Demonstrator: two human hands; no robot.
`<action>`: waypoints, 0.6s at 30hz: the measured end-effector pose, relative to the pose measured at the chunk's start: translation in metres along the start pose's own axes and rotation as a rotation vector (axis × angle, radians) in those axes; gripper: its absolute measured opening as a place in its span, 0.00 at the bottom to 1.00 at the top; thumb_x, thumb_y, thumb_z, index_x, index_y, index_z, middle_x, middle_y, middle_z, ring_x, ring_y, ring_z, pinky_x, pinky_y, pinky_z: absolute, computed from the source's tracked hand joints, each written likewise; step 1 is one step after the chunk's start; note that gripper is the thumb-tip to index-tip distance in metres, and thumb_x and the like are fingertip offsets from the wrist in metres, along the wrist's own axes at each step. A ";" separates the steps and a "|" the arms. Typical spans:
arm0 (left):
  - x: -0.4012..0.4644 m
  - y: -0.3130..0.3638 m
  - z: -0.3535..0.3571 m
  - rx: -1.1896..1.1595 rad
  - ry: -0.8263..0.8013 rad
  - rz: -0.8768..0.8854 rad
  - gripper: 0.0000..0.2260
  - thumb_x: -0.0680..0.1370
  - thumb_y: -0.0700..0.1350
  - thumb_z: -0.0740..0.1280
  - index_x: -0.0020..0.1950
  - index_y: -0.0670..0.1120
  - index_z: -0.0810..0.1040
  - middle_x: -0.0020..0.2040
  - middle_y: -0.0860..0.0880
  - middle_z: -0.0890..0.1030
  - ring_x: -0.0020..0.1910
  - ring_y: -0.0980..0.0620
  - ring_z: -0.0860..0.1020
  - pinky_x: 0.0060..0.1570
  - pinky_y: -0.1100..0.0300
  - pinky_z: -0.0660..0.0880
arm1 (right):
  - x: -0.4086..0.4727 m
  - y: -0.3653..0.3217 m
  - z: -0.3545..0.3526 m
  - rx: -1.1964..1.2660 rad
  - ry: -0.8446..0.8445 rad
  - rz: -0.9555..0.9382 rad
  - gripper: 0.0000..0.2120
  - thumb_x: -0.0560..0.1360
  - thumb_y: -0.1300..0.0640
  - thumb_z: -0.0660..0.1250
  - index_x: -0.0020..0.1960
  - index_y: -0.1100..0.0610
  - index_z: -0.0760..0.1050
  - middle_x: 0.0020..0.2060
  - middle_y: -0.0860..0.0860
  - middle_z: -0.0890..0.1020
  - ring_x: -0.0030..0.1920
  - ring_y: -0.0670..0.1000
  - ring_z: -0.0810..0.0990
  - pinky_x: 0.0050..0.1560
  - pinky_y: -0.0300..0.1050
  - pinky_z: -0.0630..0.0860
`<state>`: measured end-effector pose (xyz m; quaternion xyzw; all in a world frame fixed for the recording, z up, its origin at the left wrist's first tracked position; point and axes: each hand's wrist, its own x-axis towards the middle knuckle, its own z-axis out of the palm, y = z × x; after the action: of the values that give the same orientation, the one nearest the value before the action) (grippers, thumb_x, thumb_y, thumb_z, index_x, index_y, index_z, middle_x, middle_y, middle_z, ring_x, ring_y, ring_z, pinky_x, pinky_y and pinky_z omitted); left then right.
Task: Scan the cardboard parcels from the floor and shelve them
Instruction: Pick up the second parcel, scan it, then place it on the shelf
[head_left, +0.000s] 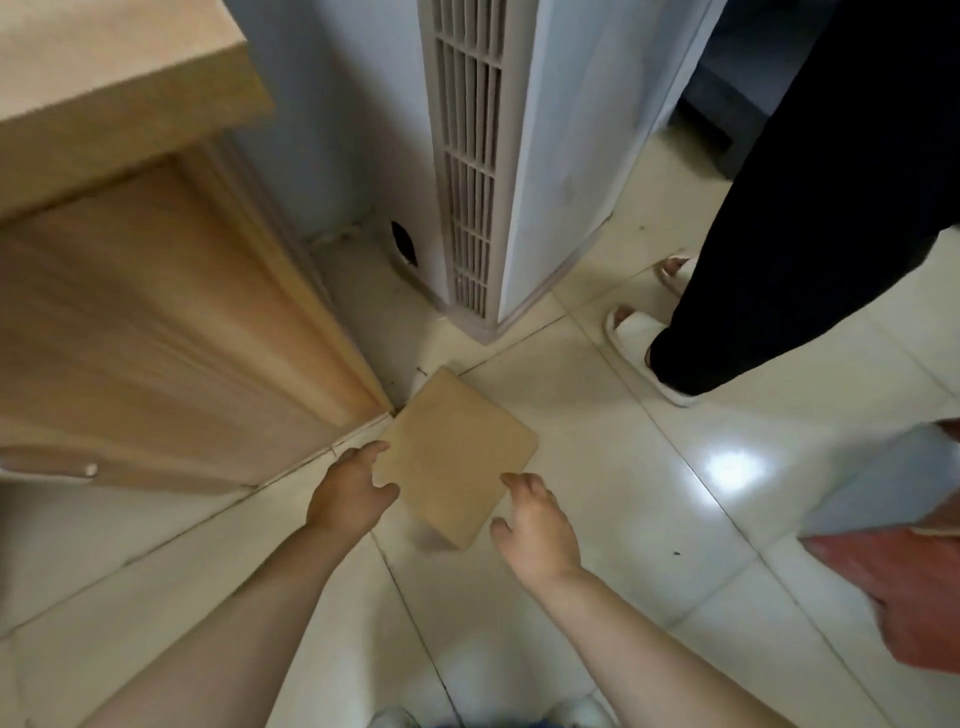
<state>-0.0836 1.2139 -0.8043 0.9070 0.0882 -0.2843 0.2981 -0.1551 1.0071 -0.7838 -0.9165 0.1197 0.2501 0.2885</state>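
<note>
A flat brown cardboard parcel (454, 457) lies on the tiled floor by the corner of a wooden cabinet. My left hand (350, 491) is at the parcel's left edge, fingers curled against it and thumb over its near side. My right hand (535, 522) hovers at the parcel's near right corner with fingers spread, close to the edge; whether it touches is unclear. The parcel's near corner looks slightly raised off the floor. No scanner is in view.
A wooden cabinet (156, 312) stands at the left. A white floor-standing air conditioner (483, 182) rises behind the parcel. Another person's dark-trousered legs (805, 234) in white slippers (639, 343) stand at the right. A red item (904, 587) sits at the right edge.
</note>
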 end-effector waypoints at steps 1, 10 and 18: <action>0.013 -0.007 0.010 0.012 0.003 -0.001 0.28 0.71 0.45 0.70 0.70 0.50 0.67 0.65 0.44 0.72 0.61 0.46 0.73 0.57 0.52 0.73 | 0.011 0.009 0.013 0.020 0.003 0.019 0.27 0.72 0.58 0.62 0.70 0.56 0.62 0.66 0.54 0.68 0.65 0.56 0.68 0.62 0.48 0.69; 0.097 -0.060 0.068 0.093 0.014 0.035 0.37 0.71 0.43 0.68 0.76 0.48 0.53 0.74 0.45 0.61 0.71 0.45 0.61 0.66 0.50 0.65 | 0.083 0.072 0.096 0.080 0.028 0.159 0.27 0.74 0.59 0.60 0.70 0.57 0.56 0.65 0.55 0.67 0.64 0.57 0.69 0.60 0.50 0.70; 0.133 -0.078 0.080 -0.056 -0.084 -0.004 0.40 0.66 0.47 0.69 0.75 0.53 0.54 0.64 0.47 0.72 0.62 0.44 0.72 0.60 0.47 0.72 | 0.110 0.086 0.129 0.358 0.076 0.202 0.34 0.74 0.56 0.63 0.73 0.59 0.49 0.65 0.61 0.70 0.63 0.62 0.72 0.59 0.51 0.70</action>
<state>-0.0366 1.2282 -0.9713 0.8853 0.0855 -0.3201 0.3262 -0.1436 1.0057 -0.9728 -0.8426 0.2645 0.2176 0.4156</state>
